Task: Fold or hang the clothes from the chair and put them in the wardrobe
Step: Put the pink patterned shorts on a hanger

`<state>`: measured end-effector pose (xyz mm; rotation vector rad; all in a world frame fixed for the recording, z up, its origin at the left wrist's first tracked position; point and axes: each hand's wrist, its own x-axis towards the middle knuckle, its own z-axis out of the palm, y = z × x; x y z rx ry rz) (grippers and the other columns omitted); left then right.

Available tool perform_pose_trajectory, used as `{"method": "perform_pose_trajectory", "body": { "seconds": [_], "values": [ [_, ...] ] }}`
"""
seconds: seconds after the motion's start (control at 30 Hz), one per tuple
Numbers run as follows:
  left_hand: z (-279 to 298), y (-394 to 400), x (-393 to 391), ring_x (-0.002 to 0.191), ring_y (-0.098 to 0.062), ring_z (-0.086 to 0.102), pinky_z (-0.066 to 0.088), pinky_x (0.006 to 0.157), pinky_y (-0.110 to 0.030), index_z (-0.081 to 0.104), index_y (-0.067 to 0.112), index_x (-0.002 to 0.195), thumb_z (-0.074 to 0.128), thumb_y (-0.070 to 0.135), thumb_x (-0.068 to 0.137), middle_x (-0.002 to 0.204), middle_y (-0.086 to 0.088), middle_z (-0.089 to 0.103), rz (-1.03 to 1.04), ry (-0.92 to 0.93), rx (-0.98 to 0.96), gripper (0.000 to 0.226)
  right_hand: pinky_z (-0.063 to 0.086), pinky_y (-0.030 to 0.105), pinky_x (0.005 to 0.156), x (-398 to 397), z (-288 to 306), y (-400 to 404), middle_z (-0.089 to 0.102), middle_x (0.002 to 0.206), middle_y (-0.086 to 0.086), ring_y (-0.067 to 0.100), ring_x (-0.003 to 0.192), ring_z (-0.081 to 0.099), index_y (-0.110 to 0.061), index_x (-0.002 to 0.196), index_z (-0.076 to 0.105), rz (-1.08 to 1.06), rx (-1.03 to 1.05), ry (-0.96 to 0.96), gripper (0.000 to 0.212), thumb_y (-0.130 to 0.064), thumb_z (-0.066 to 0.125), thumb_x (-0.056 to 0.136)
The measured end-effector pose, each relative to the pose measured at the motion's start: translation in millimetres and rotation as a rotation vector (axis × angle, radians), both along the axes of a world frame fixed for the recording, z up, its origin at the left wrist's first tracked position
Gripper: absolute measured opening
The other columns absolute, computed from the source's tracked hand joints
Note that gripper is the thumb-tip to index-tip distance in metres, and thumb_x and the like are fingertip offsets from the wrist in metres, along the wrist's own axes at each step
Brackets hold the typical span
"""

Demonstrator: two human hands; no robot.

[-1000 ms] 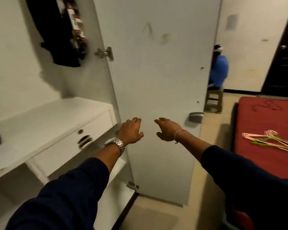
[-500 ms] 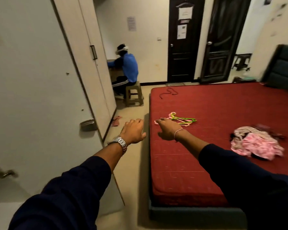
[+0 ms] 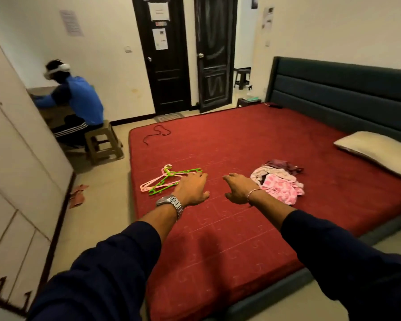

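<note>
Both hands' fingers relaxed, holding nothing, above the bed bearing hangers and clothes.

Deep red mattress cover with faint tile-like swirls. At ten o'clock, green and pale pink plastic hangers. At two o'clock, crumpled pink-and-white patterned clothes with a maroon piece. Beige pillow; dark teal padded headboard.

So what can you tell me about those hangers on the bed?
The hangers are a small loose bunch, some pale pink, one bright green, thin and plastic-looking. They lie flat and overlapping on the red bed near its left edge, hooks pointing away from the camera. The left hand appears over their right end; whether it touches them is unclear.
</note>
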<state>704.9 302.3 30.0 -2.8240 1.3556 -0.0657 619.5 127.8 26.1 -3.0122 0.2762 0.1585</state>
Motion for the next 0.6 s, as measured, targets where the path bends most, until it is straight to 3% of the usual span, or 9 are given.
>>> {"method": "perform_pose_trajectory", "body": {
  "seconds": [0.13, 0.27, 0.6],
  "values": [
    [-14, -80, 40, 0.127, -0.034, 0.051, 0.045, 0.102, -0.050, 0.043, 0.011, 0.142, 0.058, 0.045, 0.092, 0.142, -0.012, 0.052, -0.093, 0.043, -0.016, 0.062, 0.049, 0.048, 0.102, 25, -16, -71, 0.047, 0.144, 0.013, 0.035, 0.130, 0.049, -0.013, 0.146, 0.042, -0.106, 0.009, 0.024, 0.061, -0.032, 0.062, 0.092],
    [-23, -150, 65, 0.128, -0.034, 0.049, 0.044, 0.102, -0.051, 0.040, 0.011, 0.145, 0.057, 0.044, 0.095, 0.145, -0.011, 0.049, -0.151, 0.082, -0.007, 0.063, 0.051, 0.047, 0.093, 43, -31, -137, 0.056, 0.129, 0.013, 0.035, 0.119, 0.055, -0.012, 0.124, 0.054, -0.191, 0.026, 0.047, 0.038, -0.030, 0.060, 0.090],
    [-84, -302, 108, 0.126, -0.035, 0.051, 0.045, 0.101, -0.052, 0.042, 0.014, 0.144, 0.059, 0.042, 0.092, 0.143, -0.011, 0.052, -0.226, 0.229, 0.047, 0.061, 0.047, 0.044, 0.104, 60, -103, -304, 0.052, 0.144, 0.013, 0.032, 0.132, 0.050, -0.010, 0.140, 0.050, -0.331, 0.069, 0.205, 0.049, -0.015, 0.059, 0.092]
  ]
}}
